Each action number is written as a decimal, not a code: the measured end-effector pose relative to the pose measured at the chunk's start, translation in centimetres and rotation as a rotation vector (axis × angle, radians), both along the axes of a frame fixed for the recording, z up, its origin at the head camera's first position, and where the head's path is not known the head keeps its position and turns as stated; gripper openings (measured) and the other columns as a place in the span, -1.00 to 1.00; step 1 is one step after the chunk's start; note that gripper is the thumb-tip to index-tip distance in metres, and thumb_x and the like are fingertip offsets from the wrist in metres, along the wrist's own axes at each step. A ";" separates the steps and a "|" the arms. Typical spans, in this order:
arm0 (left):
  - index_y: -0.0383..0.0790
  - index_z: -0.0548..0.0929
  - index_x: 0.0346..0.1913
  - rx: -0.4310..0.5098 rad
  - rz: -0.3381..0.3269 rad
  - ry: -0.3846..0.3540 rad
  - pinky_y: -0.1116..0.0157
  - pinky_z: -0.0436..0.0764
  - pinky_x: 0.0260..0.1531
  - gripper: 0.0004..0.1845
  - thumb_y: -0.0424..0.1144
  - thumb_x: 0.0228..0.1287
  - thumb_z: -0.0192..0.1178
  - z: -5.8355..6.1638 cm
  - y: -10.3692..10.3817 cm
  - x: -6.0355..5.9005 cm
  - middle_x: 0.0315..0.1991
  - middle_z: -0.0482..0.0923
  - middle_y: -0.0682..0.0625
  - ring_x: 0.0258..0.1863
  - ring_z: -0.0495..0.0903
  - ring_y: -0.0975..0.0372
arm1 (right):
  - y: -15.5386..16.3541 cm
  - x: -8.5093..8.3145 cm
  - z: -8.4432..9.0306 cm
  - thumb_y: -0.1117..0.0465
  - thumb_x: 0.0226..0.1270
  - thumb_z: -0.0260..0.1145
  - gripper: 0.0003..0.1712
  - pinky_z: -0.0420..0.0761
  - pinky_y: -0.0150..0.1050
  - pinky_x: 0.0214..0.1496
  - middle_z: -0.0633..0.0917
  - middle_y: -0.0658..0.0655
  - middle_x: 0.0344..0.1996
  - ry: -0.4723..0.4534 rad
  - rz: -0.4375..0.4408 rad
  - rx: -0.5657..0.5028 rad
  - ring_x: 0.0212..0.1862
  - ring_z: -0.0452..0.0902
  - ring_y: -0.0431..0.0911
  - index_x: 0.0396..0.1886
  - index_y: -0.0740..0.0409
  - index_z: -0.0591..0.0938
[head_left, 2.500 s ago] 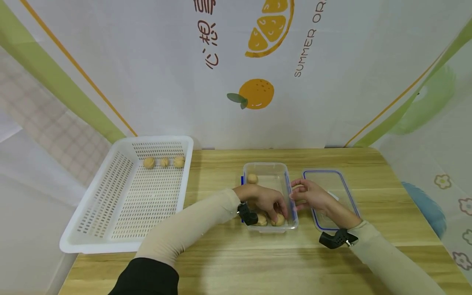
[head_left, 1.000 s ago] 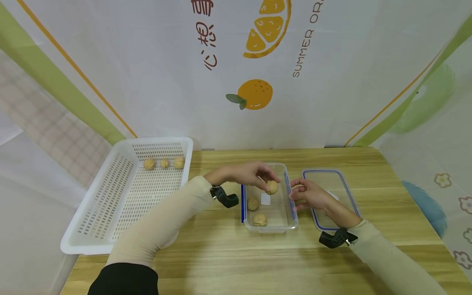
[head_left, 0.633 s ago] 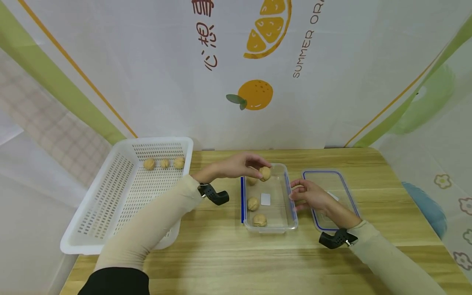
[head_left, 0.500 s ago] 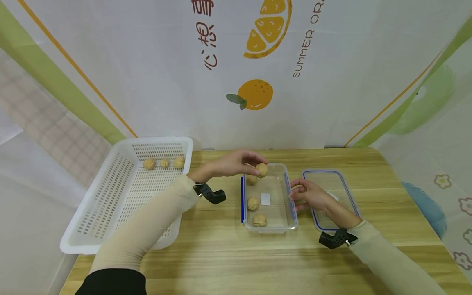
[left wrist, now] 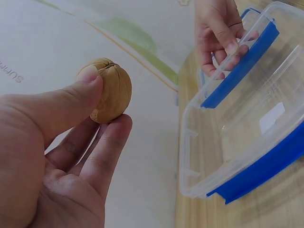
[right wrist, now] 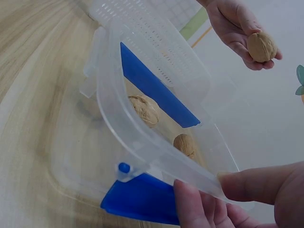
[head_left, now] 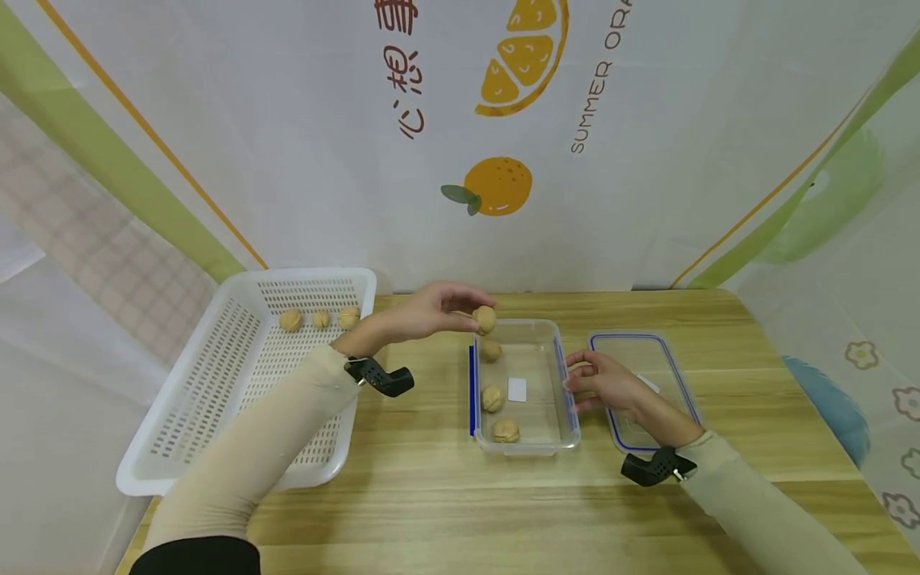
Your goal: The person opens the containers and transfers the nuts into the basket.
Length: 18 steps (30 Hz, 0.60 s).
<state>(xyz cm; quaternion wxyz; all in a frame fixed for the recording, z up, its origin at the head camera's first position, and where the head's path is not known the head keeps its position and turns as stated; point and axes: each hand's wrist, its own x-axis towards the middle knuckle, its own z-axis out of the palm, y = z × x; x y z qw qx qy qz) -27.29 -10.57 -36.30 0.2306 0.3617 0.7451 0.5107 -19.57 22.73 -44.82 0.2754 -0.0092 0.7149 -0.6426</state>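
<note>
— How is the round tan walnut [left wrist: 106, 89] held, and why in that way?

— It is pinched by the left hand [head_left: 430, 307] between the thumb tip and the upper sides of the curled fingers, so that most of the shell is left bare. It is judged that a light fingertip hold suits so small, hard and round a thing, which would roll out of a flat palm.

— Where is the nut found in relation to that grip?

— It is seated at the very tips, well forward of the palm, and is carried in the air above the far left corner of the clear plastic box with blue clips [head_left: 560, 376], apart from its rim.

— And the right hand [head_left: 602, 381]?

— The box's right wall is gripped by it, thumb over the edge and fingers on the blue clip; the box is probably steadied so. Three more walnuts [head_left: 492, 397] are seen lying inside the box.

— What else is set about?

— A clear lid with a blue seal [head_left: 664, 351] is laid just right of the box, on the wooden table [head_left: 431, 495]. A white perforated plastic basket [head_left: 216, 415] is placed at the left, with three walnuts in a row [head_left: 320, 317] against its far wall
</note>
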 end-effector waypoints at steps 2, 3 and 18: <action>-0.41 0.51 0.34 0.007 0.016 -0.008 0.15 0.55 0.23 -0.55 -0.46 0.43 0.22 0.1 -0.6 0.1 0.28 0.54 -0.22 0.25 0.53 0.07 | 0.0 0.0 0.0 0.44 0.46 0.22 -0.49 0.76 -0.22 -0.24 0.58 0.08 -0.27 0.001 -0.001 0.001 -0.23 0.57 -0.14 0.27 0.46 0.24; -0.42 0.50 0.35 0.008 0.024 -0.010 0.15 0.55 0.23 -0.54 -0.46 0.43 0.22 0.2 -0.9 0.1 0.27 0.54 -0.23 0.25 0.54 0.07 | 0.1 0.0 0.0 0.44 0.46 0.22 -0.50 0.76 -0.22 -0.24 0.58 0.08 -0.27 0.003 0.000 0.002 -0.23 0.57 -0.14 0.26 0.45 0.24; -0.34 0.51 0.36 0.029 0.116 -0.051 0.23 0.59 0.16 -0.53 -0.44 0.43 0.23 0.6 -5.2 0.6 0.27 0.54 -0.24 0.19 0.57 0.07 | 0.2 0.0 -0.1 0.42 0.49 0.19 -0.47 0.76 -0.20 -0.21 0.58 0.08 -0.24 0.003 0.012 -0.007 -0.22 0.58 -0.15 0.31 0.47 0.19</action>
